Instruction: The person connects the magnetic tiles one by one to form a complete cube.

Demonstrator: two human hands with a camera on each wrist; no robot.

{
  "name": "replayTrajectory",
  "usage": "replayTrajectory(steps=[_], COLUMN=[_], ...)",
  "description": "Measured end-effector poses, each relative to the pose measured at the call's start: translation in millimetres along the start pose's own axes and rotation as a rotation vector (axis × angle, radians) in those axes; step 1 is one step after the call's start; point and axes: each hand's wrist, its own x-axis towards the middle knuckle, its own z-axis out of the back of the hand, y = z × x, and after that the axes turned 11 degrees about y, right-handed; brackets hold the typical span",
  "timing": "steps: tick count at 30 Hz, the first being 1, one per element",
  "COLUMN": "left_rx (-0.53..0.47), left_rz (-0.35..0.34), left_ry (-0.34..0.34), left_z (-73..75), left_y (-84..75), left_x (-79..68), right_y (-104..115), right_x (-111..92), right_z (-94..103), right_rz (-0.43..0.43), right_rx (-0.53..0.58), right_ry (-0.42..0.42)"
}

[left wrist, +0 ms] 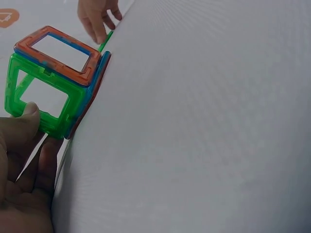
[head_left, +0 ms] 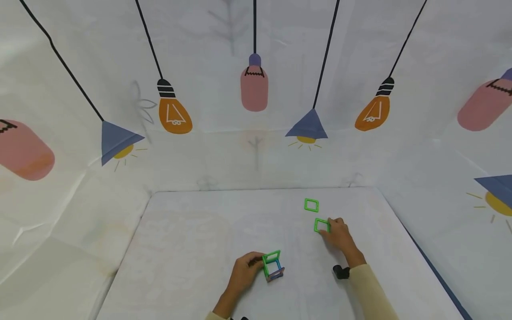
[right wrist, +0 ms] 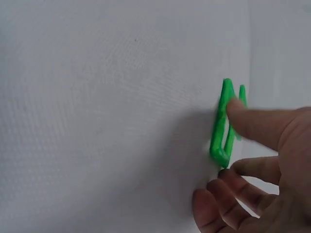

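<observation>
My left hand (head_left: 242,272) grips a small box-like build of square magnetic tiles (head_left: 265,268) above the front middle of the table. In the left wrist view the thumb presses on a green tile (left wrist: 75,97) of this build, an orange tile (left wrist: 80,76) lies across its top, and blue and red edges show along one side. Farther back and to the right, my right hand (head_left: 340,236) pinches a green square tile (head_left: 315,226) between thumb and fingers, low over the table. The thumb covers part of that tile (right wrist: 221,124) in the right wrist view.
Another green square tile (head_left: 311,210) lies flat behind the right hand. The white table (head_left: 192,240) ends at a back wall (head_left: 224,155) printed with hanging lamps. A black wrist device (head_left: 341,272) sits by the right wrist.
</observation>
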Motion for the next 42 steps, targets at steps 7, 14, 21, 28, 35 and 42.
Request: replayTrajectory(steps=[7, 14, 21, 28, 35, 42], left_rx=[-0.007, 0.022, 0.029, 0.022, 0.04, 0.045], left_rz=[-0.005, -0.022, -0.07, -0.09, -0.13, -0.122], left_ry=[0.015, 0.007, 0.041, 0.079, 0.078, 0.081], left_z=[-0.5, 1.3, 1.3, 1.4, 0.3, 1.2], left_y=[-1.3, -1.5, 0.0, 1.2, 2.7, 2.0], left_x=[-1.6, -5.2, -5.6, -6.0, -6.2, -6.0], right_y=[-5, -3, 0, 3, 28, 54], right_x=[2, -3, -10, -19, -36, -55], right_z=[-0.8, -10.4, -16.4, -21.6, -34.6, -54.0], right_rz=[-0.037, 0.026, 0.056, 0.043, 0.079, 0.17], right_rx=[0.101, 0.164, 0.143, 0.171, 0.341, 0.436], right_ry=[-0.04, -0.077, -0.13, -0.138, -0.096, -0.097])
